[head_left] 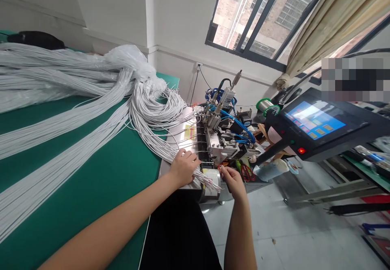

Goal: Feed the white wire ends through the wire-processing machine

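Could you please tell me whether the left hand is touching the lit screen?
No, the left hand is on the bundle of white wires, apart from the lit screen.

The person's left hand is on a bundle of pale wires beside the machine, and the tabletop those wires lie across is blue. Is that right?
Not quite: the head view shows the tabletop is green. The left hand is indeed on pale wires beside the machine.

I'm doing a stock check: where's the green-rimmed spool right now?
In the head view, the green-rimmed spool is right of centre, just left of the lit screen and beyond the right hand.
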The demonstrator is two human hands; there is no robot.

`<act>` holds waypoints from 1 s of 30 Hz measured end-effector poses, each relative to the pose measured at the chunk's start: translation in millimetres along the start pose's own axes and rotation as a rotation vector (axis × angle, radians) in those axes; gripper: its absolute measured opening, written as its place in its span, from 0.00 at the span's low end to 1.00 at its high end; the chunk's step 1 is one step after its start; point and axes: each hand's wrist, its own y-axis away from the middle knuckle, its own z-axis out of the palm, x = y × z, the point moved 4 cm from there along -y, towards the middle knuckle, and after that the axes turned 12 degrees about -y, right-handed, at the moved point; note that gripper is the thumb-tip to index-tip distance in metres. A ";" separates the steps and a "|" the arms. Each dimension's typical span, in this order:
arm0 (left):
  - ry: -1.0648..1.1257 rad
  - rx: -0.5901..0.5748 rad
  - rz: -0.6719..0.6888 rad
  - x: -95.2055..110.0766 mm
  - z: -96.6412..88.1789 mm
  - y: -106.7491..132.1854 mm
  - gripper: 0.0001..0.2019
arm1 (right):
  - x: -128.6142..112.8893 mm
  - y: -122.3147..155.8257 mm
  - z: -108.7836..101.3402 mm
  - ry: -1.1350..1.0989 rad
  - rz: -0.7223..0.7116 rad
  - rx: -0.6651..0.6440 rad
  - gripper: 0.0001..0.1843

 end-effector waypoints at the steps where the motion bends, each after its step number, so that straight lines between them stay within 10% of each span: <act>1: 0.001 -0.003 0.002 0.1 0.1 -0.1 0.20 | -4.5 7.5 -4.0 0.031 0.020 -0.050 0.22; 10: 0.021 0.005 -0.001 0.2 0.0 -1.2 0.18 | -25.3 48.0 -4.4 0.170 0.113 -0.365 0.18; 30: 0.071 0.301 0.157 1.7 -9.9 1.0 0.14 | -10.8 -8.2 3.5 -0.072 -0.110 0.163 0.19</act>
